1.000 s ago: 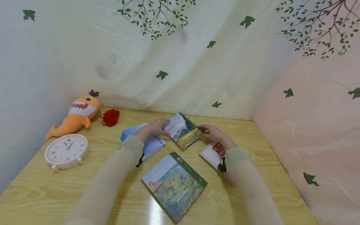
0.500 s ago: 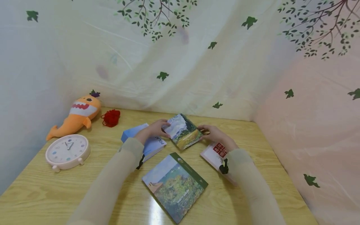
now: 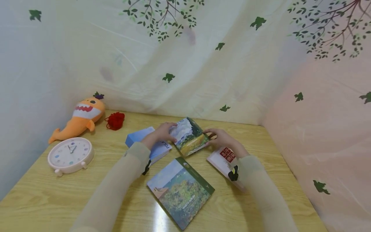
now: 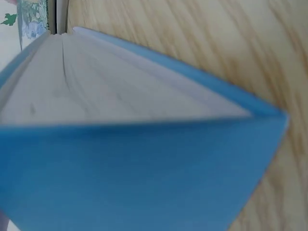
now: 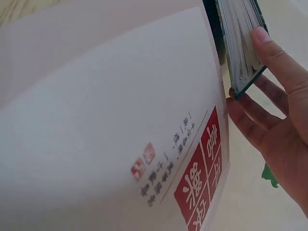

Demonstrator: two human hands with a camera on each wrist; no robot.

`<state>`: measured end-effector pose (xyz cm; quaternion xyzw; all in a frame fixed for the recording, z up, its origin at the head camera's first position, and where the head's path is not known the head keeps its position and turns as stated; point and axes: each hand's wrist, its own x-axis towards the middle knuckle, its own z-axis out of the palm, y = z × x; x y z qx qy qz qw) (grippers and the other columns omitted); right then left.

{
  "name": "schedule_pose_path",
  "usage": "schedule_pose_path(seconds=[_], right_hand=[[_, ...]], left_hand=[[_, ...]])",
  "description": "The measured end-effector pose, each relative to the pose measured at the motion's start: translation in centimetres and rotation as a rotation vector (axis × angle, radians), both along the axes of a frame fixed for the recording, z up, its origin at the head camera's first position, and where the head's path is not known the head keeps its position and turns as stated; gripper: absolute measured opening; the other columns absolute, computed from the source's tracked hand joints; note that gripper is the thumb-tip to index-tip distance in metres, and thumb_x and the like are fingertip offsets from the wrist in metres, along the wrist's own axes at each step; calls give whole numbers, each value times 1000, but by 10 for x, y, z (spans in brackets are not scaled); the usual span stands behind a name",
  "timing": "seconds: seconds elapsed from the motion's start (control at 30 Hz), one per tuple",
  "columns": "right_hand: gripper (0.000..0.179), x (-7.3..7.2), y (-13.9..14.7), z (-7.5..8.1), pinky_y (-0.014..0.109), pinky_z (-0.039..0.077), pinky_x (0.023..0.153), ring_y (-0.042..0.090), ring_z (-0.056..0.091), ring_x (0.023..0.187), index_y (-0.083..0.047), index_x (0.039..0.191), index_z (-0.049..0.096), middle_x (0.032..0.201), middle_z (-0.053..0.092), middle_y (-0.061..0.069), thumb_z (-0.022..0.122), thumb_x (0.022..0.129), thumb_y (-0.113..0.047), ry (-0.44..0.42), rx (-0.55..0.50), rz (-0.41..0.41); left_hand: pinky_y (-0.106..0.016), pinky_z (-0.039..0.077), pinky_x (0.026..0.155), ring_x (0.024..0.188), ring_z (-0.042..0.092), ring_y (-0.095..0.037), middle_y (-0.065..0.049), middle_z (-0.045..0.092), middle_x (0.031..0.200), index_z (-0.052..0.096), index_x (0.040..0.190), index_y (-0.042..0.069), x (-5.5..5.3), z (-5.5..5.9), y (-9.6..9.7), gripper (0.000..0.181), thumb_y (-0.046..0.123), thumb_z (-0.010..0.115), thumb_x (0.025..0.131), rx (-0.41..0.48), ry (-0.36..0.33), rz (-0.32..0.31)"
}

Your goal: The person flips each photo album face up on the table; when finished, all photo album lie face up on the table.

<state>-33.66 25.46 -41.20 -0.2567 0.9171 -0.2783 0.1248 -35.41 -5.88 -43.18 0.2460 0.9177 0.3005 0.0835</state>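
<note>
A small thick book [image 3: 189, 138] with a landscape painting on its cover is between both hands, towards the back of the table. My left hand [image 3: 161, 133] grips its left corner with thumb and fingers, passing over a blue book [image 3: 158, 152] marked "POLA". That blue book [image 4: 144, 168] fills much of the left wrist view, where the left hand is hardly visible. At the right corner, my right hand [image 3: 221, 139] holds the small book. In the right wrist view, the thumb lies against the page edges of the small book [image 5: 243, 43], with the fingers on the other side.
A photo album [image 3: 181, 195] lies in front of the hands. Under the right wrist is a pale book [image 3: 218, 160] with red character squares. At the left are a white clock [image 3: 70, 154], an orange plush shark [image 3: 76, 124] and red yarn [image 3: 115, 121]. Cloth walls border the table.
The small book has shifted very slightly towards the person, and the left hand has moved a little to the right with it. The other books lie as before.
</note>
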Motion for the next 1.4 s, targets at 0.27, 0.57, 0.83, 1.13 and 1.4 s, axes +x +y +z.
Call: schedule_pose_path(seconds=[0.27, 0.57, 0.83, 1.13, 1.4], right_hand=[[61, 2, 1, 6, 44, 51, 88, 29, 55, 115, -18, 134, 53, 137, 49, 8, 77, 78, -24, -3, -64, 13], [60, 4, -5, 14, 46, 49, 94, 32, 48, 123, -12, 130, 57, 142, 46, 11, 79, 76, -23, 11, -175, 91], [56, 8, -9, 23, 50, 45, 97, 28, 40, 132, -13, 127, 61, 144, 44, 7, 80, 75, -23, 96, -169, 102], [55, 14, -7, 34, 48, 47, 94, 28, 42, 129, -12, 126, 61, 145, 41, 8, 80, 75, -22, 155, -179, 106], [55, 17, -10, 41, 49, 47, 95, 32, 42, 128, -6, 125, 61, 148, 34, 14, 80, 75, -14, 139, -197, 127]], left_hand=[[-51, 27, 110, 134, 31, -41, -21, 38, 144, 31, 146, 6, 1, 1, 4, 89, 27, 80, 76, 1, -5, 52], [-47, 30, 110, 129, 37, -39, -22, 41, 141, 28, 147, 2, -1, 5, 6, 91, 24, 80, 75, 46, 82, 45], [-45, 31, 110, 129, 39, -36, -22, 40, 142, 27, 148, 3, -1, 19, 7, 92, 24, 80, 75, 49, 134, 38], [-44, 35, 107, 125, 46, -34, -18, 44, 142, 32, 146, 2, 1, 36, 5, 86, 27, 78, 78, 27, 154, 25], [-41, 45, 96, 115, 52, -30, -17, 48, 135, 26, 147, 0, 3, 47, 7, 87, 20, 77, 80, 189, 37, 58]])
